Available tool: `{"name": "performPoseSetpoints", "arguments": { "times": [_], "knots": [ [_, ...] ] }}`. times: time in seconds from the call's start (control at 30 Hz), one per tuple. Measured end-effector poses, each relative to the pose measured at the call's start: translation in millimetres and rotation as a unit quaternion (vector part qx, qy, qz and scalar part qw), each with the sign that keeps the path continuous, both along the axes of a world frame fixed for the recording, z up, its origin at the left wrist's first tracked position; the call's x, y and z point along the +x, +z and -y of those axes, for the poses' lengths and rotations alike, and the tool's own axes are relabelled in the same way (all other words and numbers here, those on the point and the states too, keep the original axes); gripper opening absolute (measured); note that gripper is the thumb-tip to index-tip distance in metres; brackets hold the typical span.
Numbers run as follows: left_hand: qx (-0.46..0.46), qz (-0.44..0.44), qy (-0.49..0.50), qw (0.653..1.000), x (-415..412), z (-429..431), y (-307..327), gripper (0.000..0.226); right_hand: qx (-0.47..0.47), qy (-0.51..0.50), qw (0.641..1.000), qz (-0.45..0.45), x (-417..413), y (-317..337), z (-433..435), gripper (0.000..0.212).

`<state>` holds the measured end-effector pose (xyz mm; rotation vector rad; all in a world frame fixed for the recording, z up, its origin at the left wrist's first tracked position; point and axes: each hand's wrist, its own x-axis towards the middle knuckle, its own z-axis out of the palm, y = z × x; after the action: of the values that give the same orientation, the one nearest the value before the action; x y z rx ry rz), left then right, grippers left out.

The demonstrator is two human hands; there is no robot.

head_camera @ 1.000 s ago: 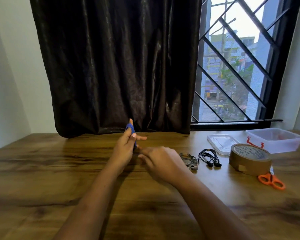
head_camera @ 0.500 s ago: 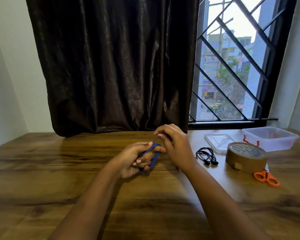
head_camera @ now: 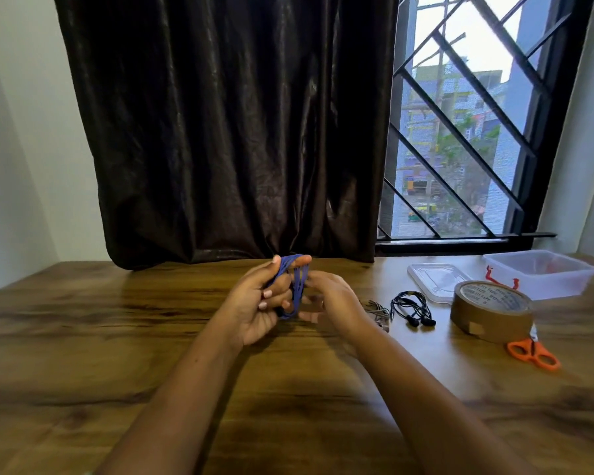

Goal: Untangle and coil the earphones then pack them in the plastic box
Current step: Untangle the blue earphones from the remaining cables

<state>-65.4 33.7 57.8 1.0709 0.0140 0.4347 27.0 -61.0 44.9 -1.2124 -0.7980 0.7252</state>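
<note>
Blue earphones (head_camera: 297, 286) are wound in loops around the fingers of my left hand (head_camera: 259, 303), held above the middle of the wooden table. My right hand (head_camera: 330, 299) is right beside them and pinches the blue cord at the coil's right side. A black pair of earphones (head_camera: 413, 308) lies on the table to the right, and a grey pair (head_camera: 378, 311) shows partly behind my right wrist. The clear plastic box (head_camera: 542, 274) stands at the far right with something orange-red inside; its lid (head_camera: 436, 279) lies beside it.
A roll of brown packing tape (head_camera: 491, 311) sits in front of the box. Orange-handled scissors (head_camera: 532, 353) lie just below the tape. A dark curtain and a barred window are behind the table's far edge.
My right hand dropped from above the coil to its right side. My left hand rose a little, with more blue loops now standing over its fingers. The camera shifted slightly.
</note>
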Motion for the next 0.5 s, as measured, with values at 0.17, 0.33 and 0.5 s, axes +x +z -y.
{"name": "performPoseSetpoints", "arguments": {
  "times": [0.17, 0.33, 0.5],
  "knots": [
    [0.000, 0.015, 0.004, 1.000, 0, 3, 1, 0.039, -0.019, 0.006, 0.995, 0.101, 2, -6, 3, 0.023],
    [0.025, 0.006, 0.021, 0.999, 0, 0, 0, 0.026, -0.009, 0.014, 0.993, 0.119, 5, -3, 7, 0.019],
    [0.033, -0.027, 0.053, 0.998, 1, -10, -2, 0.035, 0.018, 0.067, 0.997, 0.023, 4, 2, 7, 0.025]
  ]
}}
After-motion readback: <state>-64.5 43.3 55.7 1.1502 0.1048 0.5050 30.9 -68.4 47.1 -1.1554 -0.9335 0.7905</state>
